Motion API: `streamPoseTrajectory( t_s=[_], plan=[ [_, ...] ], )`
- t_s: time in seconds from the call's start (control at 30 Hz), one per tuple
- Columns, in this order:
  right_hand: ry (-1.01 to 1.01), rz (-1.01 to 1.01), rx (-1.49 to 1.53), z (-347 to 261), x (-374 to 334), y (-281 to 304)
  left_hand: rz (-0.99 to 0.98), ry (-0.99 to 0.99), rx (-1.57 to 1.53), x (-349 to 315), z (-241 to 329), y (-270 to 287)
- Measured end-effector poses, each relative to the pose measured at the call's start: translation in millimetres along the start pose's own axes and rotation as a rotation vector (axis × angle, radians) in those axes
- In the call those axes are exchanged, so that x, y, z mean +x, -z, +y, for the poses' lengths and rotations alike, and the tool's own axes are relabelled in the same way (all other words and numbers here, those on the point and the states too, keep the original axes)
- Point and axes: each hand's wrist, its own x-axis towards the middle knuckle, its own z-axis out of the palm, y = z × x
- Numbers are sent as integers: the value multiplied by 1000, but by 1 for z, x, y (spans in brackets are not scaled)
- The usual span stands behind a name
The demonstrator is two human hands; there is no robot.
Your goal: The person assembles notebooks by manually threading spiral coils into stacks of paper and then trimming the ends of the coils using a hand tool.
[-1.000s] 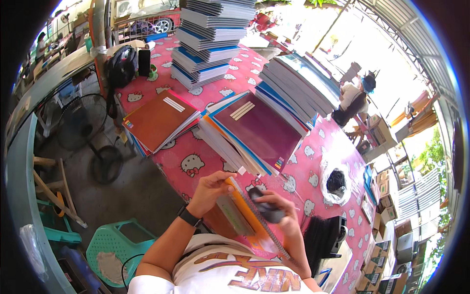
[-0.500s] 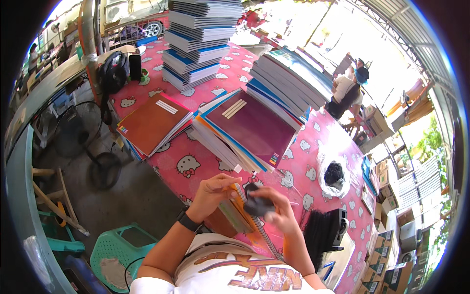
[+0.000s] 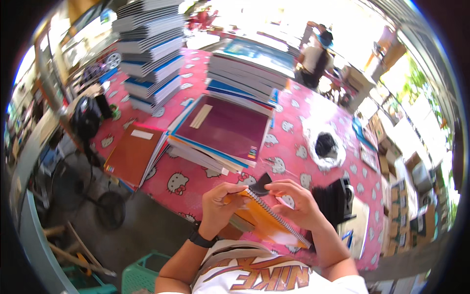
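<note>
An orange spiral-bound notebook [image 3: 271, 223] is tilted in front of my body, its wire coil running along the right edge. My left hand [image 3: 221, 205] pinches the notebook's top corner beside the end of the coil; a black band is on that wrist. My right hand [image 3: 297, 202] grips a small black object [image 3: 261, 185] between thumb and fingers, close to the coil's upper end. Its exact kind I cannot make out. Beyond my hands lies a pile topped by a maroon notebook [image 3: 225, 128], with brown notebooks [image 3: 133, 154] to its left.
A tall stack of books [image 3: 149, 59] and a second thick stack [image 3: 249, 73] stand farther back on the pink patterned table [image 3: 289, 132]. To the right are a plastic bag [image 3: 313, 154] with black contents and a black bristly bundle [image 3: 329, 203]. A green stool [image 3: 139, 274] stands below left.
My view has shifted, so the table's things sit farther left. The blurred black object has steadied in my right hand, held by its edge, and more of the orange cover shows.
</note>
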Motion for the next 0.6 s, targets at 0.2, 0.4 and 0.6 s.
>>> streamPoseTrajectory(
  t_s=[0.2, 0.4, 0.6],
  plan=[
    [2, 175, 52, -16, 8, -21, -9, 30, 7, 5, 9, -25],
    [167, 23, 58, -19, 12, -16, -156, 43, -204, 0, 8, -12],
    [271, -85, -93, -30, 21, -16, -229, -203, -43, -3, 7, -6]
  ],
)
